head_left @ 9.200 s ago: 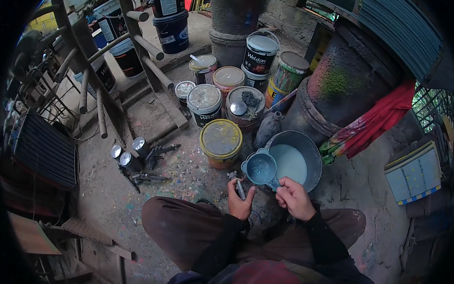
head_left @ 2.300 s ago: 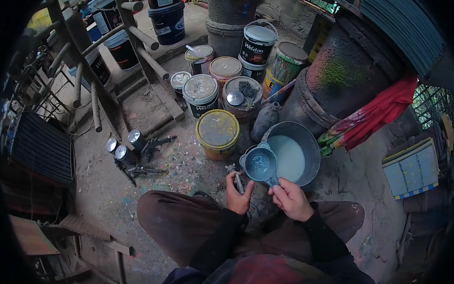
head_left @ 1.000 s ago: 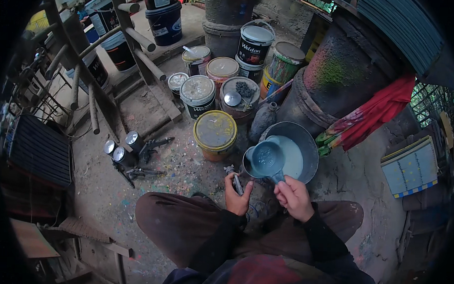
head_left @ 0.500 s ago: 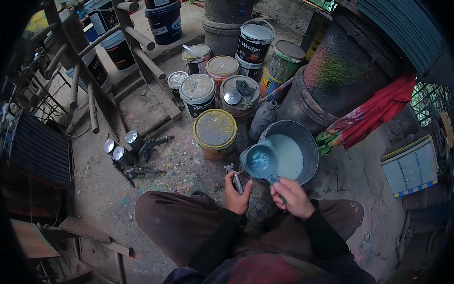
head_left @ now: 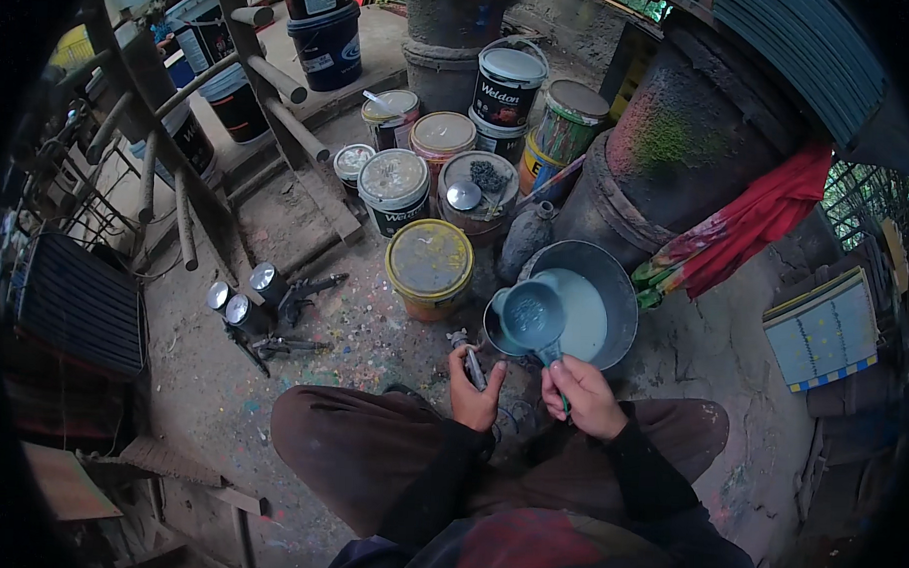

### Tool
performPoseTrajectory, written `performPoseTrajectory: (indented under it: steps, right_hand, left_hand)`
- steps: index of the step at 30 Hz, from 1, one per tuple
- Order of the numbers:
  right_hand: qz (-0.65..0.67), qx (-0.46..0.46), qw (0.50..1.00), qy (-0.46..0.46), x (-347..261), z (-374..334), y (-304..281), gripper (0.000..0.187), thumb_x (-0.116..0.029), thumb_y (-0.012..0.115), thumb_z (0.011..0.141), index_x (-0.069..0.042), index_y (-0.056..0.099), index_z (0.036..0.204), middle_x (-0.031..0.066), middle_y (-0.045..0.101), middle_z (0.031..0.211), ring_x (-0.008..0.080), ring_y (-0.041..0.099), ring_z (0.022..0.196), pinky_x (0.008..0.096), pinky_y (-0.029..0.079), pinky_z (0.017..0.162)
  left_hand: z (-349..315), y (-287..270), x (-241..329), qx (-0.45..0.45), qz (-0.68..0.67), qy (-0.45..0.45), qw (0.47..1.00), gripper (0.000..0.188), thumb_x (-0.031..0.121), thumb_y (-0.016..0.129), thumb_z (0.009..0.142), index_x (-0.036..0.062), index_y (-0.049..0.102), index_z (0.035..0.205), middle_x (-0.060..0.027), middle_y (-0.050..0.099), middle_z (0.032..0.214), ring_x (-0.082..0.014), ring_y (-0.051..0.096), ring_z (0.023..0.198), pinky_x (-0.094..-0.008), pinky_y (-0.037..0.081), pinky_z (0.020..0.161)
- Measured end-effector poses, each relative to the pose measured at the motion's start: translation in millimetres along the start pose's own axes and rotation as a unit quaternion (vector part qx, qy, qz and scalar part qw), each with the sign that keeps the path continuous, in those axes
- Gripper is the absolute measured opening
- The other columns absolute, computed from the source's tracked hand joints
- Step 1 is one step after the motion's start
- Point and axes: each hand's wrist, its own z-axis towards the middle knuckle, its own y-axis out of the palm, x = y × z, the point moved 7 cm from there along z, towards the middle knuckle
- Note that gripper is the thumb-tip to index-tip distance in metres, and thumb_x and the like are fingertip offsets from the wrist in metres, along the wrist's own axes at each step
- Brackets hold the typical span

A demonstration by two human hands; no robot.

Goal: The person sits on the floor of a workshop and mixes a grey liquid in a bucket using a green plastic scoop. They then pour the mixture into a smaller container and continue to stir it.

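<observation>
My right hand grips the handle of a blue-grey plastic dipper. The dipper's bowl is over the left part of a dark bucket that holds pale, milky liquid. A little liquid shows inside the bowl. My left hand is wrapped round a grey metal spray gun, partly hidden by the fingers and palm. Just beyond that hand sits a paint can with a yellow rim. A dark grey bottle stands against the bucket's far left side.
Several paint cans crowd together ahead. More spray guns with silver-lidded cups lie on the paint-specked floor at left, near a wooden frame. A large sooty drum with a red cloth stands behind the bucket.
My right hand has moved the dipper slightly right, further over the bucket, and its bowl looks less full. The left hand keeps its hold on the spray gun.
</observation>
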Motion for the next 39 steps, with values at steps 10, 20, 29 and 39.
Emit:
performPoseTrajectory:
  steps: [10,20,29,39]
  right_hand:
    - [-0.117,-0.039,0.992,0.016,2,-1,10,0.024,-0.024,0.038,0.098,-0.006,0.041,0.083,-0.0009,0.04,0.062,0.0059,0.038,0.053,0.0207,0.034,0.047]
    - [-0.02,0.012,1.0,-0.021,-7,-3,4,0.02,-0.022,0.043,0.097,-0.007,0.041,0.083,-0.0021,0.041,0.063,0.0047,0.037,0.052,0.02,0.032,0.047]
    - [-0.148,-0.003,0.987,-0.058,-6,-3,3,0.017,-0.021,0.053,0.092,-0.007,0.046,0.085,-0.0023,0.046,0.069,0.0035,0.042,0.057,0.0202,0.034,0.049]
    - [-0.179,0.029,0.983,-0.036,-10,-5,-1,0.017,-0.018,0.061,0.086,-0.006,0.05,0.082,-0.0028,0.047,0.067,0.0048,0.042,0.062,0.022,0.037,0.057]
  left_hand:
    - [-1,-1,5,-0.002,0.028,0.014,1.0,0.047,0.019,0.07,0.078,0.0015,0.043,0.112,-0.0126,0.049,0.103,-0.0214,0.048,0.098,-0.0313,0.037,0.088]
    - [-1,0,21,0.004,0.054,0.044,0.998,0.046,0.017,0.07,0.078,0.0009,0.043,0.112,-0.0121,0.048,0.104,-0.0202,0.047,0.099,-0.0312,0.037,0.088]
    - [-3,-2,4,0.003,0.018,0.003,1.0,0.045,0.016,0.07,0.077,0.0014,0.044,0.111,-0.0117,0.048,0.104,-0.0204,0.047,0.098,-0.0309,0.036,0.089]
    - [0,0,3,0.0,0.011,0.007,1.0,0.046,0.017,0.07,0.077,0.0016,0.043,0.111,-0.0114,0.048,0.104,-0.0198,0.046,0.098,-0.0308,0.036,0.088]
